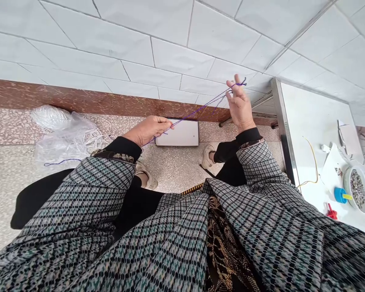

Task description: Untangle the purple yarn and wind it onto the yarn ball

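Note:
A thin purple cord (pixel 197 110) runs taut in a slant between my two hands. My left hand (pixel 150 129) pinches it between thumb and fingers, and a short end pokes out below the fingertips. Higher up and to the right, my right hand (pixel 241 108) is raised with the cord running across its bent fingers. Knotted dark ends stick out past those fingers, and loose strands hang beside the palm. Whether the cord is looped round a finger or only gripped, I cannot tell. More purple cord trails by my left sleeve, ending near the floor.
A clear plastic bag (pixel 61 142) with white cord (pixel 93 139) lies on the floor at left. A flat white box (pixel 178 134) is near the wall. On the white table (pixel 310 134) at right are a bowl of small pieces (pixel 356 190), a blue cap (pixel 340 195) and a red item (pixel 331 211).

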`<state>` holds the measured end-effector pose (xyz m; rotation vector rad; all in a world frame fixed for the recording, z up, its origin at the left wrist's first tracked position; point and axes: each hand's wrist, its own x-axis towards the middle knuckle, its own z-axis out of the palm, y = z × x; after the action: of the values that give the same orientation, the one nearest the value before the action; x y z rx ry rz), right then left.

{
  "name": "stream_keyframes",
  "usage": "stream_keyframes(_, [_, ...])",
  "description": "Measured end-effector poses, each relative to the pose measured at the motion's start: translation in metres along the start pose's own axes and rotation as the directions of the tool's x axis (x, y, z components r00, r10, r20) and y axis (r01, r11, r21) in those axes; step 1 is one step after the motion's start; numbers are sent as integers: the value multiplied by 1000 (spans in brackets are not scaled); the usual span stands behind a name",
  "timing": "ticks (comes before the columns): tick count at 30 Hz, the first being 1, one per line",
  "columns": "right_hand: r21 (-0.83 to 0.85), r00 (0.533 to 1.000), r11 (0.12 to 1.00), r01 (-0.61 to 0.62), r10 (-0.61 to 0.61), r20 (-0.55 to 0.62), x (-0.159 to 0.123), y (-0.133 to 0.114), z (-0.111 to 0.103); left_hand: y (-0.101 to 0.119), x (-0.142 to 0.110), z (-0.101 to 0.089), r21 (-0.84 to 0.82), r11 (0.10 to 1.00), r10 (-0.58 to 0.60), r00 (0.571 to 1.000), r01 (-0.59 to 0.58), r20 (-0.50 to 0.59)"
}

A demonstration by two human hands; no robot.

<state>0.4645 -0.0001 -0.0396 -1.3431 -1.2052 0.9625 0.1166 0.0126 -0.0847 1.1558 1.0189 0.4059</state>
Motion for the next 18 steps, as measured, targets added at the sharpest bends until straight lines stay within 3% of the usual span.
stream_keyframes(3, [100, 992, 995, -25, 37, -119, -7, -21, 0, -2, 5, 1, -52, 999, 3, 999, -6, -54])
stream_keyframes(6, [399, 960, 900, -174, 246, -135, -20, -46, 1, 1, 6, 3, -171, 985, -14, 994, -6, -112])
stream_keyframes(9, [585, 839, 683, -437, 544, -8, -31, -64, 0, 6, 5, 2, -340, 940, -57, 983, -7, -177])
stream_keyframes(11, [615, 746, 567, -548, 663, 53, -36, -69, -2, 9, 5, 1, -430, 902, -88, 964, -30, -253])
stream_keyframes(14, [588, 662, 508, -629, 747, 63, -40, -67, -1, 15, 5, 0, -514, 851, -76, 944, -106, -320])
stream_keyframes(18, [505, 593, 492, -710, 804, 50, -45, -51, 7, 26, 0, 5, -603, 787, -91, 941, -133, -327])
